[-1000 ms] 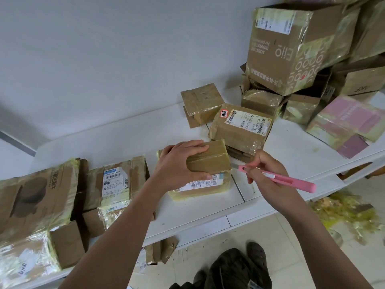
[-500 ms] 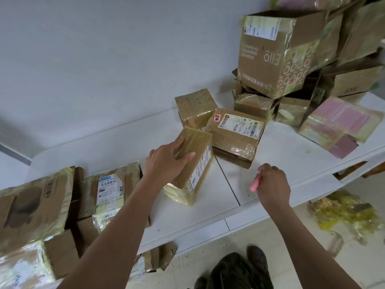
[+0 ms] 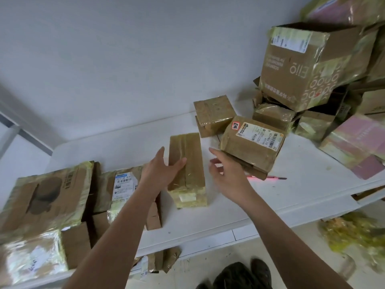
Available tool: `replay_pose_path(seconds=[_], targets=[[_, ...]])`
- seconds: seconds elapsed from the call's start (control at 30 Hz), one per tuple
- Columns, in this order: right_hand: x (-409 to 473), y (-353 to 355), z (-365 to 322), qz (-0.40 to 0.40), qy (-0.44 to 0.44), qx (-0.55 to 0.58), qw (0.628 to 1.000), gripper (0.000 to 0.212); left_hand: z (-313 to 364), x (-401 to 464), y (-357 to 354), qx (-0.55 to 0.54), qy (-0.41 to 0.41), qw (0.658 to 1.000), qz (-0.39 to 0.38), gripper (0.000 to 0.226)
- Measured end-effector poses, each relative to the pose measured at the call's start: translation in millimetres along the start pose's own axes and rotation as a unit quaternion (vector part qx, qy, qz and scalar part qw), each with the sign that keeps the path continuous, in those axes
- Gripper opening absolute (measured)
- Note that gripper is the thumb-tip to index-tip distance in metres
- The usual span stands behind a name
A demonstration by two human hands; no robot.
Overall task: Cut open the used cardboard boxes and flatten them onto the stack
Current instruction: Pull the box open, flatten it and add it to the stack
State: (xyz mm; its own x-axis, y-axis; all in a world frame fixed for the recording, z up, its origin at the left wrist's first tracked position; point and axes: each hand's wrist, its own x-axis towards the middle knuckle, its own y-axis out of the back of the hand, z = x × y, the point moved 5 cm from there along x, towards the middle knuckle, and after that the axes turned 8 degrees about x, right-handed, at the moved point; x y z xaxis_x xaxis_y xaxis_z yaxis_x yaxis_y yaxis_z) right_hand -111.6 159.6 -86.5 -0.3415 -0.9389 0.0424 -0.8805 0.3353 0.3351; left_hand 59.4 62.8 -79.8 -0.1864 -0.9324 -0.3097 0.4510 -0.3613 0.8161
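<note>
Far left of the white table [image 3: 129,147]: flattened stack [image 3: 48,197] already holds several taped-up, squashed boxes, so part of the job looks done. Next over, left hand [image 3: 161,171] has fingers straight, palm against the left face of the small taped box [image 3: 186,163], thumb lying on its top; it touches, not clamps. That box stands upright on the table just right of the stack, tape seam running along the top, still sealed as far as visible, so it is not yet cut or flattened. Right hand [image 3: 227,174] hovers just right of the box, fingers spread and relaxed, holding nothing, apart from the cardboard. Box sits between the two hands. Pink cutter [image 3: 268,177] lies on the table further right, partly under the labelled box [image 3: 253,143], near the right hand but not in it. Far right: unopened pile [image 3: 320,80] of whole boxes, plenty left. Judgement: early-to-mid progress; the current box needs the cutter picked up first.
</note>
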Motion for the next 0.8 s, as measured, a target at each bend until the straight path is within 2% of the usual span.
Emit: replay_pose_path(seconds=[0.1, 0.2, 0.3, 0.43, 0.5, 0.63, 0.8], targets=[[15.1, -25.4, -14.7, -0.035, 0.004, -0.071, 0.997, 0.05, -4.3, 1.0, -10.9, -0.086, 0.022, 0.994, -0.062, 0.06], [24.8, -36.4, -18.8, -0.059, 0.002, -0.132, 0.989, 0.053, -14.5, 4.6, -16.8, -0.151, 0.059, 0.981, -0.106, 0.053], [32.8, -38.6, -19.1, -0.074, 0.006, -0.157, 0.985, 0.052, -19.4, 9.6, -15.2, -0.16, 0.071, 0.982, -0.068, 0.048], [36.8, -39.6, -20.6, -0.072, 0.011, -0.171, 0.983, 0.051, -18.1, 12.6, -15.7, -0.091, 0.066, 0.994, 0.012, 0.042], [36.8, -40.3, -22.0, -0.066, 0.007, -0.183, 0.981, 0.058, -17.5, 12.4, -16.9, -0.08, 0.064, 0.994, 0.027, 0.039], [37.3, -42.6, -26.0, -0.062, -0.005, -0.209, 0.976, 0.083, -17.6, 12.2, -18.6, -0.108, 0.07, 0.992, 0.015, 0.035], [42.5, -39.5, -22.3, -0.067, -0.03, -0.188, 0.979, 0.081, -21.1, 13.3, -14.9, -0.233, 0.095, 0.967, -0.045, 0.03]])
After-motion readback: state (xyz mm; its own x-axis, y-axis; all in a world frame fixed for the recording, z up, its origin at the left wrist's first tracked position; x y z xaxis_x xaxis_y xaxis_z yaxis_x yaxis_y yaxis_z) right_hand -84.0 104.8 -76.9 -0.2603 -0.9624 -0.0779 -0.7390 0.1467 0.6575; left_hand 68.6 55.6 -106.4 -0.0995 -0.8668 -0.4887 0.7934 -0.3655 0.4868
